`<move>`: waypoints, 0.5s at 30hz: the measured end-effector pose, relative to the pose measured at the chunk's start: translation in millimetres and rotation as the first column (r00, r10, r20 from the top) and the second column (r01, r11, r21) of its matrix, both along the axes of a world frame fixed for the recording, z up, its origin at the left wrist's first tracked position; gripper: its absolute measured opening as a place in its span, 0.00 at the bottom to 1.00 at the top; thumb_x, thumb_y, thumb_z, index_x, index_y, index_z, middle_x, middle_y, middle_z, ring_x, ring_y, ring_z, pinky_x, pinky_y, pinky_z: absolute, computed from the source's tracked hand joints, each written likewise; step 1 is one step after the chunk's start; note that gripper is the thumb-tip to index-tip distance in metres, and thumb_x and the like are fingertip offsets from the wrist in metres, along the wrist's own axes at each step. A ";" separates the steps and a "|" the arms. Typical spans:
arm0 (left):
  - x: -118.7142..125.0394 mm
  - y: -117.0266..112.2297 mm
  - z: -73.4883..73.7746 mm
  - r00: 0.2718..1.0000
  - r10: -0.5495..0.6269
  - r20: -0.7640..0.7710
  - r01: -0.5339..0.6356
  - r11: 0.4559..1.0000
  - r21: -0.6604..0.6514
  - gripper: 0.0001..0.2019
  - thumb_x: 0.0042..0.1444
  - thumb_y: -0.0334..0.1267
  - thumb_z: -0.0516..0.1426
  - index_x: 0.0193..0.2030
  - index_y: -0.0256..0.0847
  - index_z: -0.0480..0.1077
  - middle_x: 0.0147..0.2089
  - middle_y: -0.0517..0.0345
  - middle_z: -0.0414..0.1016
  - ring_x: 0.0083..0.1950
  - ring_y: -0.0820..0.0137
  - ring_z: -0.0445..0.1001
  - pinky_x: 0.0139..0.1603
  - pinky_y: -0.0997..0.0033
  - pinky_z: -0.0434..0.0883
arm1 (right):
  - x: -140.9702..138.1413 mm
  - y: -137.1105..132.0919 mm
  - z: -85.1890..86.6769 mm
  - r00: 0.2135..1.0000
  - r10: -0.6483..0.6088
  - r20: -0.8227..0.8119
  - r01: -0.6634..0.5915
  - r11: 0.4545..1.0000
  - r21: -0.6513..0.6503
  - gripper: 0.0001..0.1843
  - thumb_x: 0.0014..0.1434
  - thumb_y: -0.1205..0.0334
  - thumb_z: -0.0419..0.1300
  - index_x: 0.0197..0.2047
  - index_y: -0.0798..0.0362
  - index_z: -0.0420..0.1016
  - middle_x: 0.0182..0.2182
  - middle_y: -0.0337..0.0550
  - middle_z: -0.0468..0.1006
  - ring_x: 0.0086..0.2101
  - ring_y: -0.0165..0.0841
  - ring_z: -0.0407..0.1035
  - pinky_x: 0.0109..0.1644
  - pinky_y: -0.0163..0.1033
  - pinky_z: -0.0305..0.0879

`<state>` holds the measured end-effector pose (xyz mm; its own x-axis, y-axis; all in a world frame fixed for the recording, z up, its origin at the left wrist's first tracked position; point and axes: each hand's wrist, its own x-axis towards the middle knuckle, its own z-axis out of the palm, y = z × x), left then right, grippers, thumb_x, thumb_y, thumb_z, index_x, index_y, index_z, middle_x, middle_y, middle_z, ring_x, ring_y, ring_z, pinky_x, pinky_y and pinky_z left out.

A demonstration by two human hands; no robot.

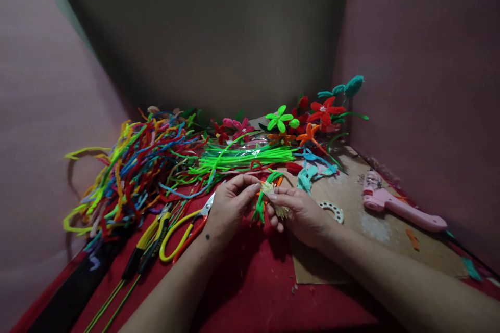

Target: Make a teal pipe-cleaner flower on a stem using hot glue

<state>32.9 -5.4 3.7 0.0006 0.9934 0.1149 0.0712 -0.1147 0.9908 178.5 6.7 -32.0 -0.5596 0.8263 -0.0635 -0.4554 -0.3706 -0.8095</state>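
A bunch of thin pale-yellow flower stamens is between my hands, above the red cloth. My right hand is closed on the bunch, thumb and index finger pinching it while the stems stick out below. Thumb and index finger of my left hand are pinched together at the left edge of the bunch; what exactly sits between those tips is too small to make out. Bent green pipe cleaners show just behind the stamens, partly hidden by my fingers. Yellow-and-orange-handled scissors lie beside my left wrist.
Left, a heap of coloured pipe cleaners; nearer, pliers. Green pipe cleaners lie behind my hands, with finished flowers further back. A cardboard sheet on the right carries a pink glue gun and a white ring with holes.
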 end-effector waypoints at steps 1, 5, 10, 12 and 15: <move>0.1 0.0 -0.3 1.000 0.005 -0.007 -0.005 1.000 0.000 0.07 0.49 0.38 0.59 0.30 0.36 0.69 0.17 0.65 0.65 0.18 0.80 0.60 0.21 0.79 0.58 | 0.0 -0.2 0.4 1.000 0.014 0.009 -0.014 1.000 0.001 0.09 0.50 0.61 0.62 0.29 0.58 0.68 0.19 0.37 0.71 0.16 0.24 0.65 0.16 0.27 0.57; 0.9 -0.4 -1.1 0.998 0.058 0.018 -0.058 0.998 -0.004 0.07 0.50 0.39 0.58 0.31 0.38 0.67 0.16 0.67 0.64 0.17 0.80 0.58 0.19 0.80 0.57 | -0.5 -1.0 2.4 0.999 0.039 0.034 -0.038 0.999 -0.026 0.10 0.49 0.61 0.63 0.29 0.57 0.67 0.18 0.35 0.70 0.15 0.23 0.65 0.14 0.26 0.56; -3.0 2.7 3.5 0.983 0.131 0.131 -0.138 0.989 0.046 0.06 0.51 0.38 0.58 0.29 0.37 0.66 0.16 0.67 0.64 0.16 0.81 0.57 0.17 0.82 0.56 | -1.2 -1.0 2.1 0.996 0.082 0.045 -0.080 0.996 -0.034 0.10 0.49 0.60 0.63 0.28 0.57 0.66 0.17 0.36 0.70 0.14 0.24 0.63 0.13 0.26 0.54; -10.2 5.3 8.7 0.964 0.144 0.224 -0.160 0.986 0.055 0.06 0.50 0.37 0.58 0.29 0.36 0.66 0.18 0.65 0.67 0.15 0.81 0.58 0.15 0.82 0.55 | -0.8 -0.3 1.5 0.996 0.067 0.058 -0.065 0.997 -0.041 0.10 0.49 0.61 0.62 0.27 0.57 0.66 0.17 0.37 0.70 0.14 0.24 0.63 0.13 0.26 0.53; -25.3 7.4 18.0 0.954 0.096 0.285 -0.095 0.995 -0.017 0.06 0.46 0.35 0.60 0.28 0.36 0.67 0.24 0.61 0.71 0.16 0.82 0.59 0.13 0.83 0.55 | 0.8 1.4 1.4 0.998 -0.019 0.053 0.021 0.999 -0.039 0.08 0.49 0.62 0.62 0.27 0.57 0.66 0.18 0.37 0.70 0.14 0.23 0.63 0.13 0.27 0.53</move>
<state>7.7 1.9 21.7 -0.1269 0.9875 0.0933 -0.2037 -0.1180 0.9719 179.3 8.1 -30.6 -0.5378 0.8336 -0.1259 -0.4200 -0.3944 -0.8174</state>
